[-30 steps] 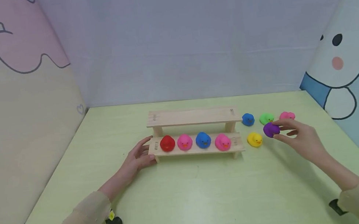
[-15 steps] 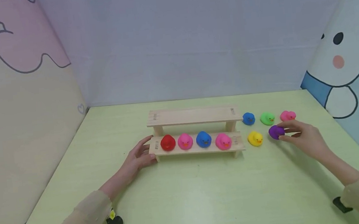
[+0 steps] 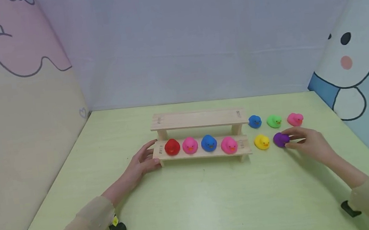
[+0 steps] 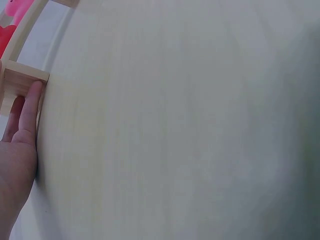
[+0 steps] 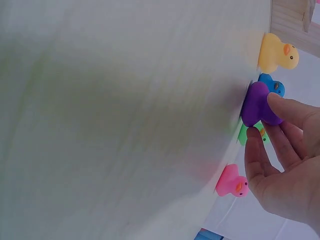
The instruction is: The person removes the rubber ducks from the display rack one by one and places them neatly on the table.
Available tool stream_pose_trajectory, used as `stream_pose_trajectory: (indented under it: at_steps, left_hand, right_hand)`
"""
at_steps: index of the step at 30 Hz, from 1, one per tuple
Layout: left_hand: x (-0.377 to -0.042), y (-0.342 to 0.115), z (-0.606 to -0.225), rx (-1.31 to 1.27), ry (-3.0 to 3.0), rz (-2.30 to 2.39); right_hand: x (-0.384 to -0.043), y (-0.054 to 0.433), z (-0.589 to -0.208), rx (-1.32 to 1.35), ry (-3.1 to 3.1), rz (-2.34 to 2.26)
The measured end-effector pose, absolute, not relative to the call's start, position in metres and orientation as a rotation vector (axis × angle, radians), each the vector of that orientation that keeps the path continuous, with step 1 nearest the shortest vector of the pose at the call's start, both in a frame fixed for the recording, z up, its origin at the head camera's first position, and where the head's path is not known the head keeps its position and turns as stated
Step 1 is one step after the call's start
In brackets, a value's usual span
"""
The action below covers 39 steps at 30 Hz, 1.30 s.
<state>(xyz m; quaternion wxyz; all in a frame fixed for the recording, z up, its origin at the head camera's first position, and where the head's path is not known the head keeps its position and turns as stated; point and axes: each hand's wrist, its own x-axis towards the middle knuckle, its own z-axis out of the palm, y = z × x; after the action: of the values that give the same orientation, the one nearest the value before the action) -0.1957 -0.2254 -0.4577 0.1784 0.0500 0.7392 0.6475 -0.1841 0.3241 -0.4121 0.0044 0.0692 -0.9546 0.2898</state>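
On the right of the table, my right hand [image 3: 311,145] holds a purple rubber duck [image 3: 281,139] between thumb and fingers. The right wrist view shows the purple duck [image 5: 256,104] low at the tabletop. A yellow duck [image 3: 262,142] stands just left of it. My left hand [image 3: 141,161] grips the left end of a two-step wooden stand [image 3: 198,119], thumb at the front and fingers toward the back. The left wrist view shows a finger against the stand's leg [image 4: 25,71]. On the lower step sit a red duck [image 3: 172,147], two pink ducks and a blue duck [image 3: 209,143].
Behind the purple duck is a row of a blue duck [image 3: 255,121], a green duck [image 3: 274,121] and a pink duck [image 3: 295,119]. The stand's upper step is bare. Printed cloth walls [image 3: 176,43] enclose the table at the back and sides.
My right hand has lowered the purple duck toward the table, first shifting it right, then slightly back left beside the yellow duck. The left hand stays at the stand.
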Motion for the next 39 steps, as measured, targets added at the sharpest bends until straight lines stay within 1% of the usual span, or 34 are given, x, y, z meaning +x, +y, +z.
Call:
stream_pose_trajectory:
  at_steps: [14,39]
  left_hand:
    - [-0.195,-0.225,-0.459,0.149,2.094,1.839]
    - [-0.195,-0.225,-0.459,0.138,2.08,1.855]
  right_hand:
    - [-0.188,0.336,-0.414,0.286,-3.046,0.95]
    - [-0.19,0.336,-0.414,0.254,-3.076,0.973]
